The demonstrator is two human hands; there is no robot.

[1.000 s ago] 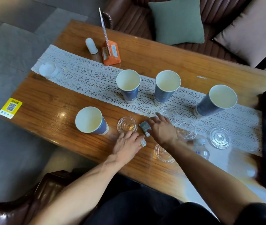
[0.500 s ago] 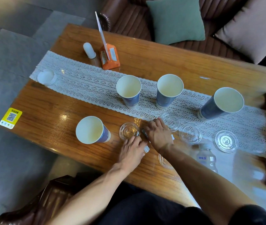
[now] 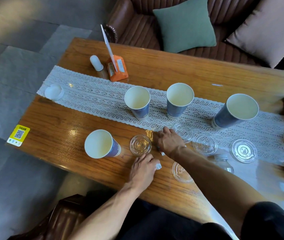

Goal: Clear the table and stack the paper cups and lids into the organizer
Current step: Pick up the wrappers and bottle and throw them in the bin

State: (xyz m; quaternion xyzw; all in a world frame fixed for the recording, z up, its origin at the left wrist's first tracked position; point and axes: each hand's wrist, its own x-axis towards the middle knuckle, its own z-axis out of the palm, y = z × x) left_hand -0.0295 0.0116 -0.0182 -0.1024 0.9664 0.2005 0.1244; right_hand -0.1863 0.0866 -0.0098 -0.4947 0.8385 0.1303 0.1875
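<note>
On the wooden counter (image 3: 54, 122), four paper cups are standing mouth-up, long axes vertical: near cup (image 3: 100, 144), then three (image 3: 137, 103) (image 3: 179, 100) (image 3: 234, 110) along the lace runner (image 3: 89, 97). Clear lids are lying flat, one (image 3: 140, 147) beside the near cup. The left hand (image 3: 143, 170) is pinching a small white piece. The right hand (image 3: 169, 142) is resting palm-down over another; its grip is hidden.

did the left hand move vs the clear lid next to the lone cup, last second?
Yes. The left hand has drawn back toward the person; it lay beside the clear lid, now its fingers sit just below it.
</note>
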